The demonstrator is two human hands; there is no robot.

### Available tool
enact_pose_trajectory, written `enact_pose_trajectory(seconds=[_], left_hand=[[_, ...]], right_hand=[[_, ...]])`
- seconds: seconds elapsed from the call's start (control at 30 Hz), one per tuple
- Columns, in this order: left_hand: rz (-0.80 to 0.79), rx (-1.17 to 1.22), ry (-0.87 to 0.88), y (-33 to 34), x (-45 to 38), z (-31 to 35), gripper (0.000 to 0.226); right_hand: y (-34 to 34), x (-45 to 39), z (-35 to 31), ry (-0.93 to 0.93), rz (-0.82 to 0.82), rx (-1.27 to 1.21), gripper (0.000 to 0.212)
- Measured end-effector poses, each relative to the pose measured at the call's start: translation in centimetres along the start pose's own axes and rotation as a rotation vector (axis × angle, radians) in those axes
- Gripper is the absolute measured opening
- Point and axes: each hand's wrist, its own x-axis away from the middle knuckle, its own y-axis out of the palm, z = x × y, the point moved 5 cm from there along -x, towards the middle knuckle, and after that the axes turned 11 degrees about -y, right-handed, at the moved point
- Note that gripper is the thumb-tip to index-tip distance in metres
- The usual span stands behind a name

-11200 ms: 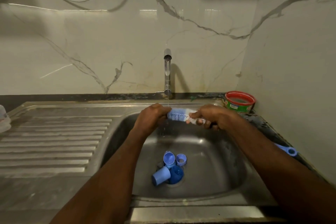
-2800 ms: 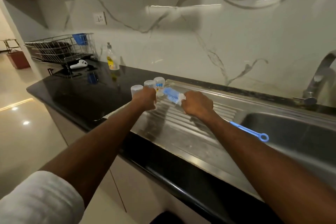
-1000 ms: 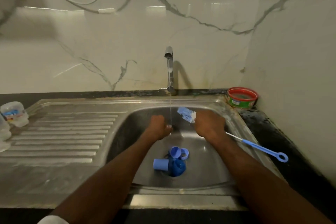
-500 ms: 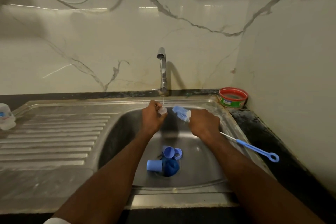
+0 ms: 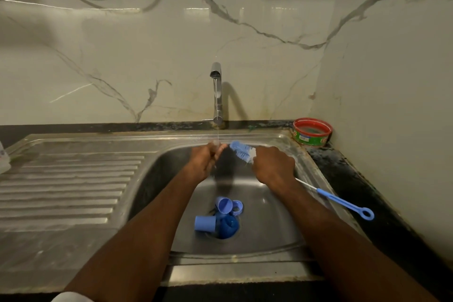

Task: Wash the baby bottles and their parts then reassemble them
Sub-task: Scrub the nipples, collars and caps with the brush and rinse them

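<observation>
Both hands are raised over the back half of the steel sink (image 5: 289,233), close to its rear rim. The left hand (image 5: 204,162) sits directly under the thin stream from the tap (image 5: 216,95), its fingers curled round something small and pale that is too hidden to name. The right hand (image 5: 272,167) is just beside it, clamped on the bottle brush (image 5: 242,151) right below the blue and white bristle head, which points up and left toward the left hand with a small gap between them. The brush's blue handle (image 5: 343,202) trails back across the sink's right rim, its ring end lying over the dark table (image 5: 367,179) there.

Low in the basin, around the drain, lie 4 blue bottle parts (image 5: 221,216): a cup-shaped cap on its side, another tilted cap, a ring and a dark blue domed piece, all clustered and touching. The basin floor around them and the near side of the sink lie open beneath the forearms.

Left of the basin, the ribbed drainboard (image 5: 68,186) runs to the frame edge, where a sliver of a clear bottle (image 5: 3,160) shows. A red-rimmed green tub (image 5: 312,132) stands in the back right corner, hard against the marble-patterned wall (image 5: 392,81), which closes off the right side. A matching wall backs the tap.
</observation>
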Motion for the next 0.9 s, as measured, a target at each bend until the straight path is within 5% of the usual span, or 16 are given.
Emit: enact_pose_trajectory(seconds=[0.17, 0.5, 0.9], left_hand=[[-0.109, 0.32, -0.115, -0.3, -1.0, -0.1, 0.033], [-0.194, 0.22, -0.09, 1.2, 0.2, -0.4, 0.032], [0.063, 0.057, 0.061, -0.2, -0.7, -0.2, 0.016]], right_hand=[[-0.3, 0.1, -0.2, -0.01, 0.009, -0.013, 0.022], [-0.6, 0.2, -0.2, -0.002, -0.003, -0.009, 0.025], [-2.1, 0.6, -3.8, -0.132, 0.118, -0.016, 0.031]])
